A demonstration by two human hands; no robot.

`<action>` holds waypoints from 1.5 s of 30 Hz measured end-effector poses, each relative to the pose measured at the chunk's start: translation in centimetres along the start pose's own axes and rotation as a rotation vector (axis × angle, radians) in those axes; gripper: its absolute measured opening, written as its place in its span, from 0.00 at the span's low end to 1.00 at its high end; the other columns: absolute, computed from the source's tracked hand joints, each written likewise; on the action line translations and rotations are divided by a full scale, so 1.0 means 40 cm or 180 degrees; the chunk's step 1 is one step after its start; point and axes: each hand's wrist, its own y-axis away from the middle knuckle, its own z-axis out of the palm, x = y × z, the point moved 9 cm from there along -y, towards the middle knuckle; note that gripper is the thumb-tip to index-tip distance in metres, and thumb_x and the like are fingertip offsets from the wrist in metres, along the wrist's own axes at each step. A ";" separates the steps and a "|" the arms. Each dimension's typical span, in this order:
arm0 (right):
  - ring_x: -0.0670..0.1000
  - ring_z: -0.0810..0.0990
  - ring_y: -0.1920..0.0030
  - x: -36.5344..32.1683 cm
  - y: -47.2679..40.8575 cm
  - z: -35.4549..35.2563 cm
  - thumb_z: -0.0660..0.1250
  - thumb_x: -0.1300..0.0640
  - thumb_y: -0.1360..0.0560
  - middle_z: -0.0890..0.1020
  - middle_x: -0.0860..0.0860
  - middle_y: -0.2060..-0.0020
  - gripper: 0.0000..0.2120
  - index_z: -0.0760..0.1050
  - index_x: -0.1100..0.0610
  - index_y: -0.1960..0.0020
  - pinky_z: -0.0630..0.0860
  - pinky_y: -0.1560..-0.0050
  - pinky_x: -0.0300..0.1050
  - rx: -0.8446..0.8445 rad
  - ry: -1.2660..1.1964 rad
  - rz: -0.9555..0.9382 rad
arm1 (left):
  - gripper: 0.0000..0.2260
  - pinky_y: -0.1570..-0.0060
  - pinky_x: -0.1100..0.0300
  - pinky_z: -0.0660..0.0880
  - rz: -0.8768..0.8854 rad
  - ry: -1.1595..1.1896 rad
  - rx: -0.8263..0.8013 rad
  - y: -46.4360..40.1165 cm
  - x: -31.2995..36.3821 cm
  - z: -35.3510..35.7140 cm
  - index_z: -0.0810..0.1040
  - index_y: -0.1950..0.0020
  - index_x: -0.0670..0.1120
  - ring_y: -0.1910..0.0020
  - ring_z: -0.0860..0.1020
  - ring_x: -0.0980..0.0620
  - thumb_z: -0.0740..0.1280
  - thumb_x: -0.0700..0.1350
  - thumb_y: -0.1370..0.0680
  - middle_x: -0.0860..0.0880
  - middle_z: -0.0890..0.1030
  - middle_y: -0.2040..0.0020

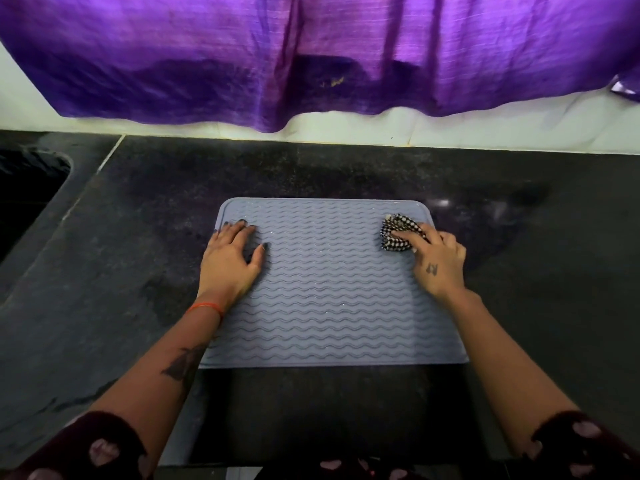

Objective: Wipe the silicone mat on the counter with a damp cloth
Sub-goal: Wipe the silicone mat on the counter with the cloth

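A rectangular grey silicone mat (332,285) with raised wavy ridges lies flat on the black speckled stone counter (346,168), roughly at the centre of the view, its near edge parallel to the counter's front.

The left hand (230,261) rests palm down on the mat's left side, at about 9 o'clock from the mat's centre. Its fingers are straight and slightly spread, with the thumb angled out toward the mat's middle; the outer fingers reach the mat's left border.

The right hand (438,263) sits at the mat's far right corner, about 2 o'clock from centre. Its fingers are curled over a bunched black-and-white checked cloth (398,233), pressing it against the mat surface. The index finger lies across the top of the cloth; the thumb's position cannot be determined.

An orange thread band (206,308) circles the left wrist. Dark maroon sleeves (86,448) with pale heart shapes cover both upper forearms.

At 12 o'clock, a purple fabric curtain (311,53) hangs against a white wall. At 9 o'clock, a dark sink recess (27,192) is set into the counter.
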 end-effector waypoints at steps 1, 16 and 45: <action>0.56 0.63 0.38 -0.001 -0.012 -0.006 0.57 0.66 0.25 0.67 0.47 0.31 0.28 0.69 0.36 0.36 0.57 0.39 0.51 -0.0125 -0.0067 -0.0020 | 0.27 0.27 0.52 0.54 0.0006 -0.0003 -0.0002 0.001 0.000 0.001 0.71 0.31 0.45 0.29 0.64 0.45 0.55 0.57 0.26 0.45 0.70 0.30; 0.55 0.67 0.41 0.004 0.118 -0.053 0.62 0.68 0.28 0.72 0.45 0.35 0.27 0.75 0.39 0.41 0.59 0.44 0.48 -0.0070 -0.0308 -0.0060 | 0.28 0.27 0.52 0.53 0.0036 0.0040 -0.0012 0.001 -0.001 0.001 0.70 0.31 0.45 0.28 0.63 0.45 0.55 0.59 0.25 0.44 0.69 0.29; 0.56 0.70 0.46 -0.032 0.378 -0.060 0.65 0.68 0.28 0.75 0.47 0.41 0.24 0.75 0.41 0.44 0.59 0.47 0.48 0.0664 -0.0497 0.0542 | 0.27 0.27 0.50 0.53 0.0167 0.0307 -0.0135 0.022 0.001 -0.006 0.69 0.30 0.42 0.28 0.61 0.42 0.55 0.56 0.23 0.41 0.67 0.29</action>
